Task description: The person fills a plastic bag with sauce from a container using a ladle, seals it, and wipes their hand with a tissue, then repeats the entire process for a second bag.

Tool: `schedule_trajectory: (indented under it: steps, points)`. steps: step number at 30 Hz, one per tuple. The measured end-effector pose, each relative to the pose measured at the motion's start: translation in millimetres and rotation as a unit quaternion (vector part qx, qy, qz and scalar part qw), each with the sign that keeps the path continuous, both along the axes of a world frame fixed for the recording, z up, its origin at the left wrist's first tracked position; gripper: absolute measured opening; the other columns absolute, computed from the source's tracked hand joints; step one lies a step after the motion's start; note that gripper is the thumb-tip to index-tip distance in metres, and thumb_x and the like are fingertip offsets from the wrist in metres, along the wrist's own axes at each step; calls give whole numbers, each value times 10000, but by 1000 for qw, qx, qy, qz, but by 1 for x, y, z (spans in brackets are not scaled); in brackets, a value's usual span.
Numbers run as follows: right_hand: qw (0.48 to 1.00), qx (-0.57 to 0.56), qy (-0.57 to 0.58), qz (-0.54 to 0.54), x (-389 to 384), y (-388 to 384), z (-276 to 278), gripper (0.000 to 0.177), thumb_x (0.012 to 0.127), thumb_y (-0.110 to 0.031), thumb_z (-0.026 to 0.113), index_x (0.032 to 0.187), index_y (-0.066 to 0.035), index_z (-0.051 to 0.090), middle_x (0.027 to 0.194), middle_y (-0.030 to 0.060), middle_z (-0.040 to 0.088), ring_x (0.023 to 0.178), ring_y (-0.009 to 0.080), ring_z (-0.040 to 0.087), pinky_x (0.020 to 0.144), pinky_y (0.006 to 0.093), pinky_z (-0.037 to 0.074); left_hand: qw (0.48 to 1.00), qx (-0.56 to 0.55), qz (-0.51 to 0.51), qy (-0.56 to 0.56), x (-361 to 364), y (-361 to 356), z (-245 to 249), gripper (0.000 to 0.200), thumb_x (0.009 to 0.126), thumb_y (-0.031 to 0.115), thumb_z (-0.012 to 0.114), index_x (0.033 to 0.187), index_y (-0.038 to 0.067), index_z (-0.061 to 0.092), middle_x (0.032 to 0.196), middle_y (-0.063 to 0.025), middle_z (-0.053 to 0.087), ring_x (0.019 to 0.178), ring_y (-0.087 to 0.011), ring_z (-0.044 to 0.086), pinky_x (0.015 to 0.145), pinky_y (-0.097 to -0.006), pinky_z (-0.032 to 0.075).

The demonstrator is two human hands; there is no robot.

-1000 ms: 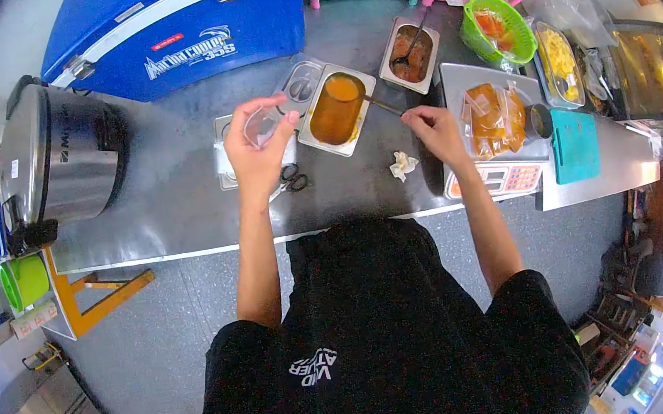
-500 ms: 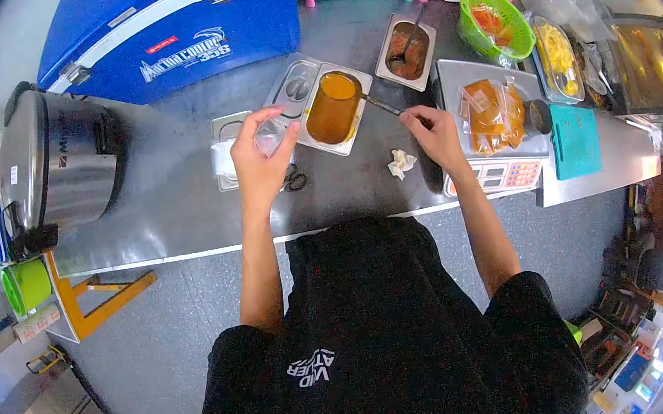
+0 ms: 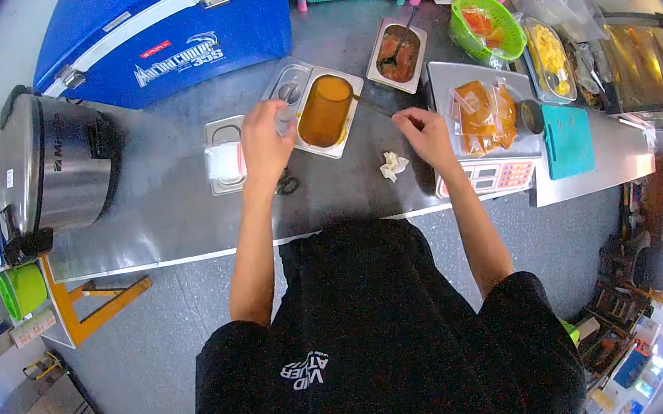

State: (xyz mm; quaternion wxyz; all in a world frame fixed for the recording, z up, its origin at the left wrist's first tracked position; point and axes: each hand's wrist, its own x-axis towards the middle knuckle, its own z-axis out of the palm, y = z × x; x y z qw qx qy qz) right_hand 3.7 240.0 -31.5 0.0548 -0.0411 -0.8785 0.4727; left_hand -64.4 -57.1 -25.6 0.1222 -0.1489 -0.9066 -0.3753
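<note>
- The left hand [image 3: 263, 145] is above the middle of the table [image 3: 158, 221], fingers and thumb bent around a piece of clear plastic [image 3: 283, 121]; I can't tell whether that is a bag or a cup.
- The right hand [image 3: 425, 138] pinches the handle end of a ladle [image 3: 373, 105], thumb against closed fingers.
- The ladle's bowl lies at the far end of a steel pan [image 3: 335, 152] of orange-brown sauce, set mid-table between the two hands.
- A steel lid [image 3: 281, 75] lies against that pan's left side, partly hidden by the left hand.
- Left of that hand, a small tray [image 3: 224, 188] carries a white stack, and black scissor loops [image 3: 287, 184] show just beside the wrist.
- A crumpled tissue [image 3: 394, 166] sits nearer the front edge, close to the right hand.
- Farther back stands another pan [image 3: 400, 88] of reddish food, a spoon resting in it.
- Towards the table's right end, a scale [image 3: 441, 84] bears bags of orange sauce [image 3: 484, 116].
- A blue cooler [image 3: 184, 42] fills the back left, with a steel pot-shaped cooker [image 3: 66, 162] at the left end.
</note>
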Motion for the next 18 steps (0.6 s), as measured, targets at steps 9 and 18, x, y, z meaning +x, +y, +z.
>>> schedule_trajectory:
  steps: [9, 18]
  points:
    - [1000, 23, 4, -5, -18, 17, 72, 252, 893, -235, 685, 943, 8, 729, 767, 120, 712, 669, 152, 636, 635, 310, 495, 994, -112, -9, 9, -44, 47, -21, 228, 721, 94, 753, 916, 81, 635, 986, -118, 659, 984, -334, 631, 972, -517, 420]
    - [999, 40, 21, -5, -13, 6, 93, 237, 890, -215, 685, 943, 12, 728, 792, 121, 721, 712, 163, 664, 671, 300, 504, 987, 128, -82, -57, -51, 79, -16, 293, 716, 127, 755, 973, 41, 642, 941, -156, 682, 927, -350, 653, 830, -435, 505]
